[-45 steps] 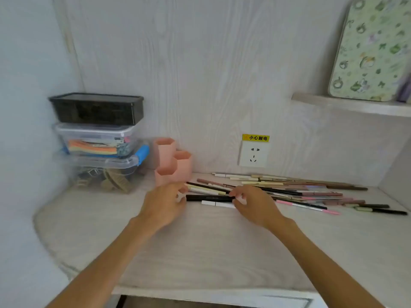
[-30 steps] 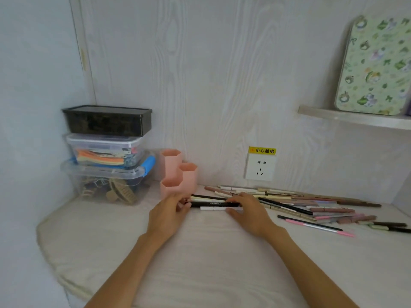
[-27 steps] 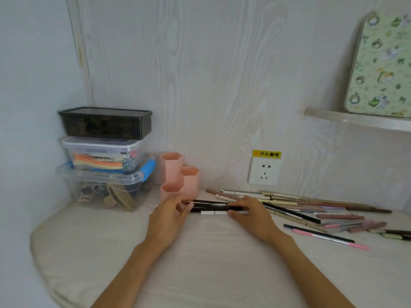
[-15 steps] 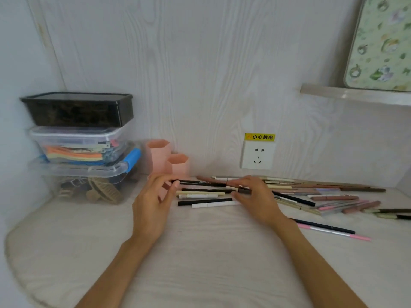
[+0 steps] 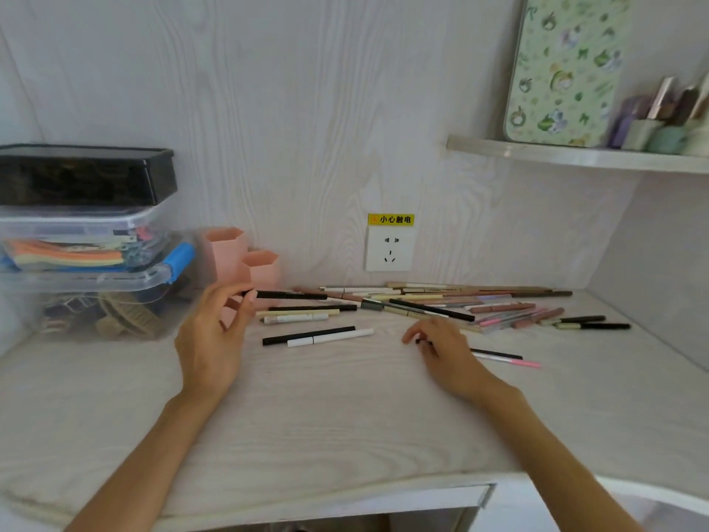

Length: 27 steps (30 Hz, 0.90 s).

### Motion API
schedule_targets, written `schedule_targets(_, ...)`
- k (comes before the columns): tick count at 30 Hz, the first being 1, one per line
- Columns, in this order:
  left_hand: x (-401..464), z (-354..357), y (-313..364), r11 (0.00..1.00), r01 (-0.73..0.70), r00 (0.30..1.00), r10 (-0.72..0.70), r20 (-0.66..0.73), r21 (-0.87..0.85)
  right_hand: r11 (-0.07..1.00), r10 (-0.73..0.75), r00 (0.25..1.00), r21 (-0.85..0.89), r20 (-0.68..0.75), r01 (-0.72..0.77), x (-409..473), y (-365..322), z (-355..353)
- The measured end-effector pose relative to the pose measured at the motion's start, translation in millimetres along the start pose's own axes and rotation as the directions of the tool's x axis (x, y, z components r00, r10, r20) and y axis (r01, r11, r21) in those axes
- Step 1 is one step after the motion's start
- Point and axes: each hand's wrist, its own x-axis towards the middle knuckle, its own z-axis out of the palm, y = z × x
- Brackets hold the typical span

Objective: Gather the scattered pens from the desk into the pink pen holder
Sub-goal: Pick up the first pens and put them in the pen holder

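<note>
Right at the left hand (image 5: 209,339), the fingers (image 5: 245,307) pinch one end of a black pen (image 5: 291,295), which sticks out level to the right, lifted off the tabletop (image 5: 326,416). Just behind those fingers sits the pink pen holder (image 5: 245,263), partly hidden by them, close to the back wall. Below the held pen, a few more pens lie flat: a cream one (image 5: 297,312), a white one (image 5: 295,319), plus a black and white pair (image 5: 318,337) a bit nearer.

Over at the right hand (image 5: 445,351), the fingers are curled down over the tip of a thin black and pink pen (image 5: 502,359) lying on the tabletop; can't tell if they actually grip it. Beyond those fingers is the big messy pile of pens (image 5: 452,305), spreading out to the right. Left of the holder there's a stack of plastic boxes (image 5: 88,240).
</note>
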Motion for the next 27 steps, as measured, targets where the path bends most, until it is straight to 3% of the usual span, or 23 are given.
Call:
schedule_targets(3,-1,0,0,1.0,-0.002,1.0,0.002,-0.031,-0.006,0.992,-0.123,0.992,-0.016,0.003,0.123,7,-12,14)
schedule_targets(6,0,0,1,1.0,0.006,0.998,-0.007,-0.069,-0.011,0.973,-0.22,0.975,0.08,0.034,0.217,14,-26,16)
schedule_targets(11,3,-2,5,0.999,-0.03,0.984,0.021,-0.177,-0.045,0.954,-0.263,0.963,0.164,0.051,0.252,28,-46,29)
schedule_targets(18,27,-16,18,0.995,-0.059,0.915,0.023,-0.403,-0.076,0.95,-0.276,0.956,-0.122,0.097,0.286,52,-62,45)
schedule_targets(23,54,-29,24,0.957,-0.096,0.927,0.186,-0.325,0.273,0.952,-0.297,0.955,-0.075,0.022,0.298,76,-73,60)
schedule_targets(27,86,-45,28,0.888,-0.178,0.954,0.262,-0.147,0.424,0.951,-0.31,0.951,-0.004,-0.012,0.31,80,-67,64)
